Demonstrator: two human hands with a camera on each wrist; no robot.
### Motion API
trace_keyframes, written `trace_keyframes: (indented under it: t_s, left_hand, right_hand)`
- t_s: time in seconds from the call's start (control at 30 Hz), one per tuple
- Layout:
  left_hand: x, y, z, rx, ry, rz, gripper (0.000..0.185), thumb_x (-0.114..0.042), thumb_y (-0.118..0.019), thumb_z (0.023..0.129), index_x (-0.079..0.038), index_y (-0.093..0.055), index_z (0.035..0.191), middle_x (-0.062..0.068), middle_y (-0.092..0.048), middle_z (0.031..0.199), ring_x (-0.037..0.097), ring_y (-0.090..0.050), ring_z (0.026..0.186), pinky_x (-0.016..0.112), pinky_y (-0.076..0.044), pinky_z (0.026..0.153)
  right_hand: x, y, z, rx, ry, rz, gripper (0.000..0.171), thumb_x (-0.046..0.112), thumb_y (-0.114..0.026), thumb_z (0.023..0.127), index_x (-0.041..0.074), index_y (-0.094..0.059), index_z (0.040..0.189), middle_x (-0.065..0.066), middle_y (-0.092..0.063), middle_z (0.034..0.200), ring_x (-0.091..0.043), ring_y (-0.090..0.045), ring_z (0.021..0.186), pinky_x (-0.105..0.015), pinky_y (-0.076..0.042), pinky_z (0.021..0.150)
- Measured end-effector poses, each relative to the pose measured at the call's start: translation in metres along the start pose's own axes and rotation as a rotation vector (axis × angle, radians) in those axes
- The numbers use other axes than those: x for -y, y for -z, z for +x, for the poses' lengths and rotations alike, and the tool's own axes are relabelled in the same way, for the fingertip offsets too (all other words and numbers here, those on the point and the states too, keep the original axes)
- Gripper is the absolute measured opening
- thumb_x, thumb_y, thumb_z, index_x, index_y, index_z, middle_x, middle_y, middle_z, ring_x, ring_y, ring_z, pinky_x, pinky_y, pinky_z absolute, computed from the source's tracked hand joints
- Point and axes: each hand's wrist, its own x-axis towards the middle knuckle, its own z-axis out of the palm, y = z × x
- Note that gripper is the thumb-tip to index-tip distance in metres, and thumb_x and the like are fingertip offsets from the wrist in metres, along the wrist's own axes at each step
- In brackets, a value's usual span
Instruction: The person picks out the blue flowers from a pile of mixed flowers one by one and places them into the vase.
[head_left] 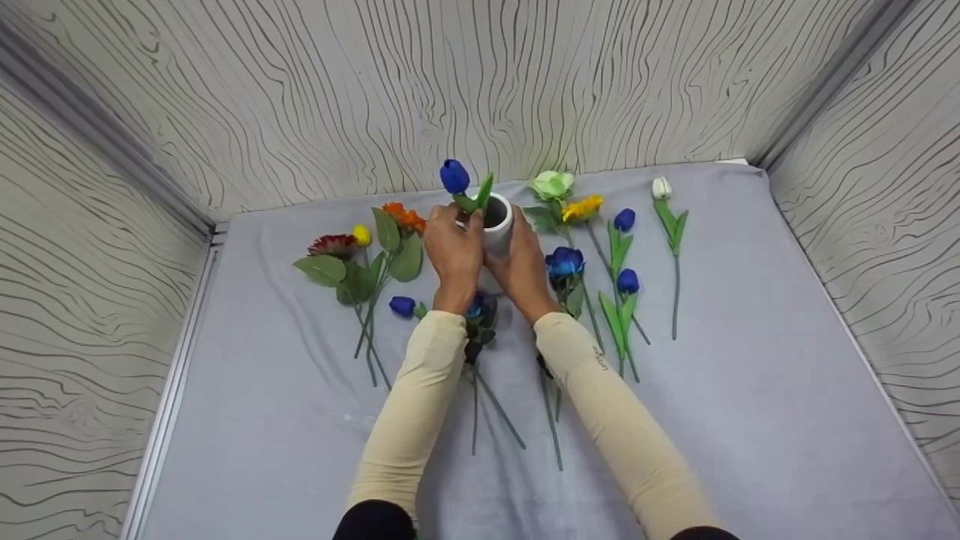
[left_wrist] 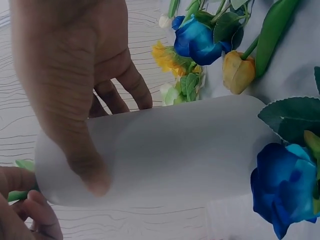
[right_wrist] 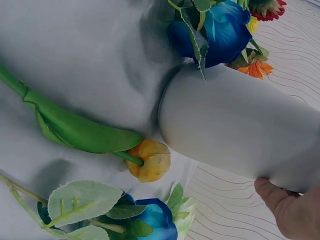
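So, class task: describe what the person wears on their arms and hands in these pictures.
Both forearms wear close-fitting cream sleeves, the left sleeve plain, the right sleeve bearing a small dark marking near the wrist. Dark cuffs show at the elbows. The left hand and right hand are bare: no gloves, rings or watch visible.

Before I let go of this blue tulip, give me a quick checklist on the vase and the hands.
1. White vase upright on the grey cloth: ok, mouth faces up in the head view.
2. Right hand steadying the vase: ok, it grips the vase wall.
3. Left hand on the blue tulip: ok, it holds the stem at the rim.
4. Stem end inside the vase mouth: cannot tell, the left hand hides it.
5. Stem resting on the vase bottom: cannot tell, interior hidden.
6. Space round the vase base: not ok, a blue rose lies close beside it and another blue flower just in front.
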Motion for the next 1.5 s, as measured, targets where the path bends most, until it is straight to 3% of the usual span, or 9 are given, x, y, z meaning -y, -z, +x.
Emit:
trace_keyframes:
  t_s: [0.4,0.63,1.03,1.3,1.5]
  left_hand:
    - [0.008,0.002,-0.005,-0.009,0.002,0.022,0.019,-0.02,-0.068,0.09,-0.002,-0.07,0.093,0.009,-0.059,0.084,0.021,-0.055,0.071,0.034,-0.045,0.065]
    - [0.012,0.006,-0.011,-0.012,-0.003,-0.032,0.025,-0.023,-0.068,0.09,-0.004,-0.069,0.107,0.009,-0.06,0.085,0.021,-0.054,0.072,0.035,-0.043,0.064]
    - [0.019,0.016,-0.026,-0.006,0.003,-0.13,0.021,-0.023,-0.06,0.095,-0.006,-0.07,0.102,0.006,-0.062,0.088,0.019,-0.056,0.074,0.032,-0.047,0.067]
    - [0.027,0.031,-0.042,0.048,0.001,-0.186,0.02,-0.02,-0.06,0.096,-0.004,-0.07,0.102,0.006,-0.065,0.091,0.017,-0.058,0.078,0.031,-0.048,0.069]
    - [0.04,0.04,-0.062,0.082,0.028,-0.209,0.021,-0.021,-0.059,0.097,-0.004,-0.07,0.103,0.006,-0.065,0.094,0.017,-0.057,0.073,0.031,-0.048,0.066]
  right_hand:
    - [0.001,-0.002,-0.003,0.028,-0.057,-0.002,0.084,0.025,-0.076,0.084,0.004,-0.028,0.149,-0.015,-0.041,0.146,-0.026,-0.042,0.131,-0.041,-0.031,0.109]
    - [0.002,-0.002,-0.003,0.026,-0.075,0.02,0.086,0.025,-0.077,0.083,0.002,-0.028,0.149,-0.016,-0.042,0.145,-0.027,-0.041,0.131,-0.042,-0.031,0.108]
    - [0.002,0.005,0.0,0.049,-0.064,0.031,0.092,0.032,-0.079,0.08,0.001,-0.026,0.148,-0.017,-0.043,0.143,-0.027,-0.042,0.13,-0.042,-0.031,0.109]
    - [0.008,0.017,-0.014,0.083,-0.194,0.05,0.105,0.043,-0.078,0.078,0.005,-0.015,0.153,-0.021,-0.033,0.15,-0.032,-0.037,0.134,-0.047,-0.032,0.108]
    - [0.015,0.018,-0.038,0.082,-0.235,0.075,0.103,0.037,-0.077,0.082,0.003,-0.01,0.153,-0.023,-0.033,0.149,-0.035,-0.042,0.129,-0.048,-0.037,0.103]
